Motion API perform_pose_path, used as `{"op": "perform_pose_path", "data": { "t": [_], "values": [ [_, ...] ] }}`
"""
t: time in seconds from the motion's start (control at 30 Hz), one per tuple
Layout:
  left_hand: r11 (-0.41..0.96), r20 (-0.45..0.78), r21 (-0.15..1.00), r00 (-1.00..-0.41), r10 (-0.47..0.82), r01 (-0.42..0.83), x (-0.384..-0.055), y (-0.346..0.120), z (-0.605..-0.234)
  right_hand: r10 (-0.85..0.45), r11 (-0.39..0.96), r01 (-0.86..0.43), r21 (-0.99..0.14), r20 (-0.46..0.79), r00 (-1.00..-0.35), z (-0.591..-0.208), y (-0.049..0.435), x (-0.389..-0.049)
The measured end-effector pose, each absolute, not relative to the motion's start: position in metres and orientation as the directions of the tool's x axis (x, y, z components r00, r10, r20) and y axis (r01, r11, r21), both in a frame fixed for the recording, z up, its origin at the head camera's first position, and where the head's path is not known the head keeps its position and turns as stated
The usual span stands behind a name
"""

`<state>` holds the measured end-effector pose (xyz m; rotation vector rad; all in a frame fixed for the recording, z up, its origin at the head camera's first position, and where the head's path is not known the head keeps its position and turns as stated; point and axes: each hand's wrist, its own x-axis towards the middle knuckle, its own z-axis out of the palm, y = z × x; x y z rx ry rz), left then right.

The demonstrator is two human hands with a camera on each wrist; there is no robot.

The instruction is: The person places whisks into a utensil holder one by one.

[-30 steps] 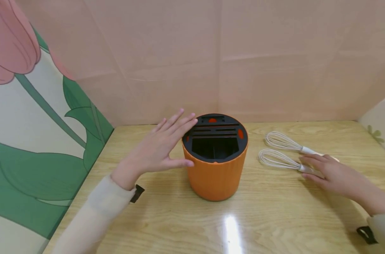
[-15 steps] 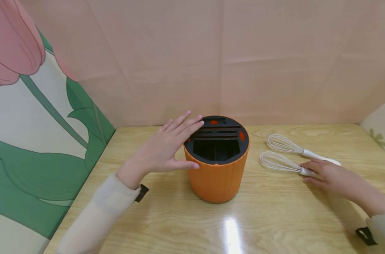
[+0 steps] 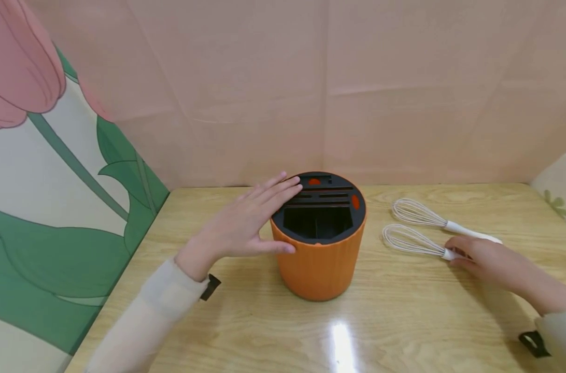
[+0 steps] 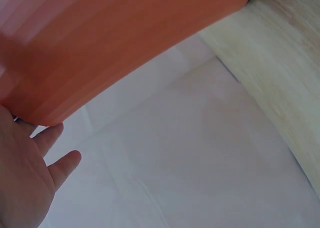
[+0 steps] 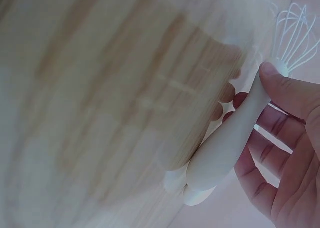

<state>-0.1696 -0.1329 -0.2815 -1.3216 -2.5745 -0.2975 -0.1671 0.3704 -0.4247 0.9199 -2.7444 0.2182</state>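
Note:
An orange utensil holder (image 3: 317,272) with a black slotted top (image 3: 317,235) stands upright in the middle of the head view. My left hand (image 3: 245,220) rests on its left rim with fingers straight over the top and the thumb along the front side. In the left wrist view the fingers touch the holder's orange wall (image 4: 125,33). To the right, two white whisks lie side by side. My right hand (image 3: 490,264) pinches the handle of the nearer whisk (image 3: 448,254), thumb near its collar, as the right wrist view shows. The farther whisk (image 3: 471,231) lies untouched just behind it.
The wood-grain table (image 3: 264,331) carries all of this. A pale pink cloth backdrop (image 3: 245,93) rises behind the table's back edge. On the left runs a flower-patterned panel (image 3: 54,259).
My right fingers have closed round the nearer whisk's handle, where they earlier lay over it. My left hand has slid slightly right and settled lower on the holder's rim. The view has shifted a little.

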Motion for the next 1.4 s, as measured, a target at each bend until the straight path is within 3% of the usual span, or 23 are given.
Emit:
{"op": "perform_pose_path", "data": {
  "t": [0.47,1.4],
  "values": [
    [0.530,0.317,0.150,-0.549,0.774,0.834,-0.171,-0.132,-0.282,-0.563,0.791,-0.605,-0.088,0.281,-0.777,-0.421,0.368,-0.167],
    [0.510,0.352,0.193,-0.544,0.762,0.838,-0.171,-0.132,-0.288,-0.515,0.744,-0.613,-0.267,0.355,-0.780,-0.401,0.350,-0.171]
  ]
}}
